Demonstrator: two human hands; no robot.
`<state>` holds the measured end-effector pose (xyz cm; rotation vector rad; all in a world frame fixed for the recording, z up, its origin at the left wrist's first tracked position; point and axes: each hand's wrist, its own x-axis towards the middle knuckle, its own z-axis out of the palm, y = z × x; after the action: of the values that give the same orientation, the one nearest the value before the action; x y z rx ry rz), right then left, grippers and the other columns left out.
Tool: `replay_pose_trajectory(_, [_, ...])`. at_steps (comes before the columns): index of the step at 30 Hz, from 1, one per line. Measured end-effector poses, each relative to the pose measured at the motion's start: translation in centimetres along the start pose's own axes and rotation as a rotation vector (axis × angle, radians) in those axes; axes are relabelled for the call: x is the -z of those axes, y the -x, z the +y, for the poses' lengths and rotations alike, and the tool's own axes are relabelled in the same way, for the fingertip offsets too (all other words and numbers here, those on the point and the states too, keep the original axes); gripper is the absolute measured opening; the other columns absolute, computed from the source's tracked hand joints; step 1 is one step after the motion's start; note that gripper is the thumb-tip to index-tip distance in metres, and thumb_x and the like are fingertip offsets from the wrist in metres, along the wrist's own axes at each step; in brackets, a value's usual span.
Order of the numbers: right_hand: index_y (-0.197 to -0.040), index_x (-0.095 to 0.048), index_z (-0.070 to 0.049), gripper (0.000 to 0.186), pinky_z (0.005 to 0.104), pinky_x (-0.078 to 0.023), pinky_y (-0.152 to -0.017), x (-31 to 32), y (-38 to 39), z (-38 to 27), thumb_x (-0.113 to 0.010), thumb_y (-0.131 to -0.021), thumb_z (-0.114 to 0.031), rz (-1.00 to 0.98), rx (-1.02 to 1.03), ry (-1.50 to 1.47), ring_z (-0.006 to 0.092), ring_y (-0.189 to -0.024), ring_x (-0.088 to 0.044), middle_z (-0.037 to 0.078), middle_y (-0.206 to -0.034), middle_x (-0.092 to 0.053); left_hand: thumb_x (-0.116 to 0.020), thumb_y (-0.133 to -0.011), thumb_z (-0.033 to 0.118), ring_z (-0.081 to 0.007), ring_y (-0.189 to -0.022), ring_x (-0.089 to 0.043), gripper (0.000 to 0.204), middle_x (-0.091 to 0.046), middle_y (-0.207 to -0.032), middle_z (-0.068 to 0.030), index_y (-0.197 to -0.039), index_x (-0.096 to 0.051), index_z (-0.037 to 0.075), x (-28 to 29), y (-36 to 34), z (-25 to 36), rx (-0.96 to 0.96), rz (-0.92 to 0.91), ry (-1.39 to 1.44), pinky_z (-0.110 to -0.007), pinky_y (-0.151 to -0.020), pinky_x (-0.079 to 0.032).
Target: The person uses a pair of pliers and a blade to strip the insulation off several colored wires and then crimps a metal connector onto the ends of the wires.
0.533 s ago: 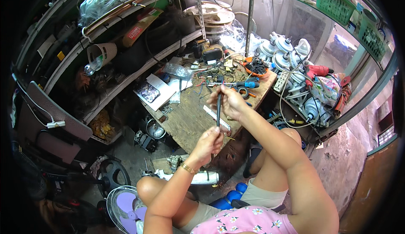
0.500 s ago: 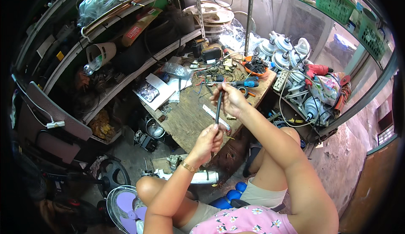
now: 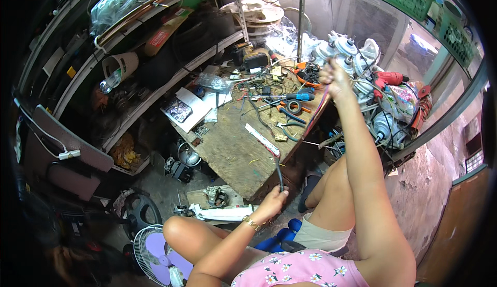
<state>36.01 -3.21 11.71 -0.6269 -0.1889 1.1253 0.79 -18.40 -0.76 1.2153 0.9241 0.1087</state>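
My left hand [image 3: 271, 204] is low in front of my knees, shut on the dark end of a cable [image 3: 280, 173]. My right hand [image 3: 334, 76] is stretched far out above the right end of the wooden workbench [image 3: 233, 152], pinching the coloured wires [image 3: 314, 116] that run out of that cable. The wires are drawn taut between my two hands, slanting over the bench's near right edge. A white ruler-like strip [image 3: 262, 139] lies on the bench just left of the cable.
Screwdrivers, pliers and wire scraps litter the bench's far end [image 3: 279, 98]. Several white fan motors [image 3: 341, 49] and a red drill [image 3: 392, 78] are piled at the right. Shelves [image 3: 155, 54] stand at the left. A purple fan [image 3: 155, 253] lies on the floor.
My hands have pulled apart: the right hand swung out to the far right, the left dropped toward my knees, and the wires now stretch long between them.
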Motion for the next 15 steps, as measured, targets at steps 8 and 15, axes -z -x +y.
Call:
replay_pose_trajectory(8, [-0.100, -0.044, -0.011, 0.009, 0.0232, -0.028, -0.042, -5.6, 5.1, 11.6, -0.039, -0.098, -0.018, -0.186, -0.373, 0.333, 0.0077, -0.047, -0.033, 0.001, -0.067, -0.044, -0.053, -0.092, 0.029, -0.0320, -0.126, -0.041, 0.054, -0.042, -0.132, -0.0253, -0.130, -0.039, -0.006, 1.0, -0.6, -1.2, -0.493, 0.297, -0.247, -0.037, -0.105, -0.031])
replay_pose_trajectory(15, [-0.098, -0.043, -0.013, 0.006, 0.0254, -0.037, -0.046, -6.9, 8.7, 17.5, -0.040, -0.099, -0.018, -0.183, -0.442, 0.118, 0.0100, -0.049, -0.040, 0.004, -0.073, -0.051, -0.046, -0.098, 0.022, -0.0083, -0.077, -0.051, 0.040, -0.054, -0.089, -0.0025, -0.130, -0.039, -0.001, 4.7, 0.0, 7.0, -0.568, 0.218, 0.296, -0.022, -0.069, -0.041])
